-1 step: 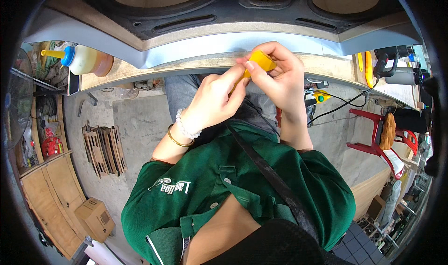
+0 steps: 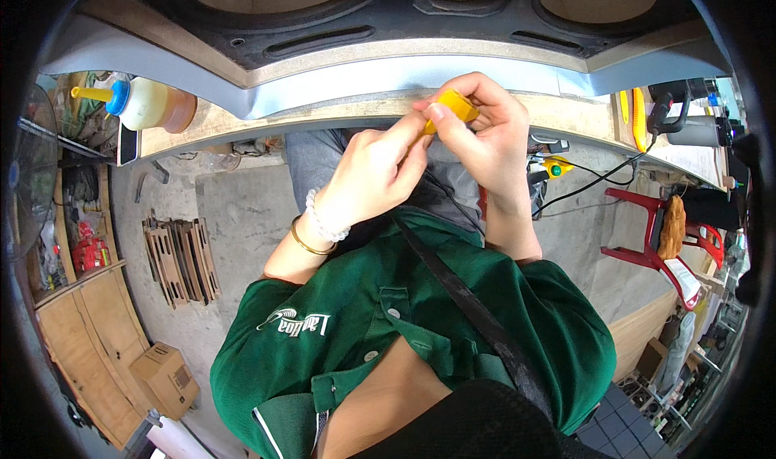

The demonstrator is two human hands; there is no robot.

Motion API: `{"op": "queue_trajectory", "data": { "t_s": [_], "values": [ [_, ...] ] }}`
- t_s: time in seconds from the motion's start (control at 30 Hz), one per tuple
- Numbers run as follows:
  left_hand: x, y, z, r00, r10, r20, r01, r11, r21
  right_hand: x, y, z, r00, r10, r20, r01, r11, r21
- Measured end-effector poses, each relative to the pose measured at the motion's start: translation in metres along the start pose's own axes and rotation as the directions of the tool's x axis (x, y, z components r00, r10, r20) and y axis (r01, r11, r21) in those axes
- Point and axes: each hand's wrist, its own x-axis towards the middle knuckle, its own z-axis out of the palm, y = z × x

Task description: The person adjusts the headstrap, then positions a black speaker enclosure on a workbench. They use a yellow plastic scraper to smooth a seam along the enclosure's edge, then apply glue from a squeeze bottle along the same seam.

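Note:
Over the front edge of the workbench, my two hands come together on a small, flat yellow object, whose exact kind I cannot make out. My right hand grips it between thumb and fingers, with the thumb on its near face. Fingertips of my left hand pinch its left, lower end; part of the object is hidden behind them. Just beyond the hands, a grey-blue sheet lies along the base of a large black speaker cabinet with round openings.
A squeeze bottle with a blue cap and yellow nozzle stands at the bench's left. To the right are a yellow-handled tool and a black corded tool. Slotted boards lie on the floor at left; a red stool stands at right.
The yellow object and my right thumb have shifted very slightly to the right. Both hands keep hold of it, and the rest looks the same.

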Motion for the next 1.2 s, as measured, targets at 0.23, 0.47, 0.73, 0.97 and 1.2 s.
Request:
{"op": "queue_trajectory", "data": {
  "t_s": [0.23,0.47,0.73,0.97,1.2],
  "values": [
    [-0.003,0.001,0.014,0.991,0.129,-0.033,-0.121,0.975,0.185,0.001,-0.002,0.008,0.979,0.123,-0.163,-0.087,0.974,0.211],
    [-0.002,-0.003,0.009,0.997,-0.053,-0.056,0.047,0.994,-0.101,0.004,-0.007,0.003,0.989,0.144,-0.031,-0.128,0.943,0.307],
    [-0.001,-0.002,0.017,0.991,0.059,-0.124,-0.040,0.987,0.154,0.004,-0.004,0.016,0.979,-0.086,-0.186,0.029,0.957,-0.288],
    [-0.002,-0.006,0.020,0.996,-0.023,-0.084,0.028,0.998,0.063,0.011,-0.007,0.006,0.964,0.192,-0.186,-0.178,0.980,0.087],
    [0.000,-0.004,0.014,0.979,-0.204,0.004,0.183,0.872,-0.454,0.008,-0.006,0.002,0.954,0.298,-0.031,-0.270,0.901,0.339]
  ]
}}
